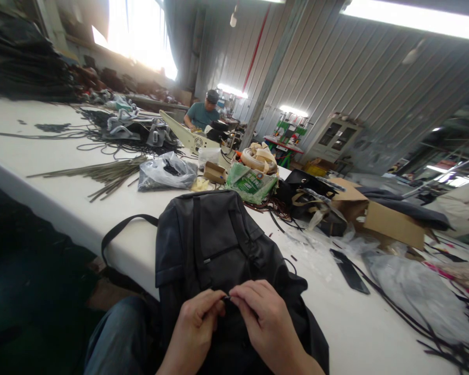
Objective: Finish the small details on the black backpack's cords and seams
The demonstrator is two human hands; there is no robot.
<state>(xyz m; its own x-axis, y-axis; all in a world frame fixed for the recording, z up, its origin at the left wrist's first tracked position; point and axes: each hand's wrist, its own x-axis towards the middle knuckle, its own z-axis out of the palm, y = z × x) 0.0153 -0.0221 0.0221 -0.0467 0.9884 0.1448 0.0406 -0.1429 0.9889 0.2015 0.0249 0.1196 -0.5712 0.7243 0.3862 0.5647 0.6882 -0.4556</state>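
Your left hand (193, 325) and right hand (263, 320) pinch a small dark part together on the black backpack (214, 245), draped over the white table's (62, 198) near edge, lengthwise toward the far green bag (250, 182), cardboard box (391, 221) right

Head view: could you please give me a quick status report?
Left hand and right hand pinching one small dark part together. Black fabric backpack beneath, on white table edge. Nothing blocking.

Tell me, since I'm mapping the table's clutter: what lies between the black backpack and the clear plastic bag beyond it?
In the head view, only bare white table separates the black backpack from the clear plastic bag; nothing else lies there.
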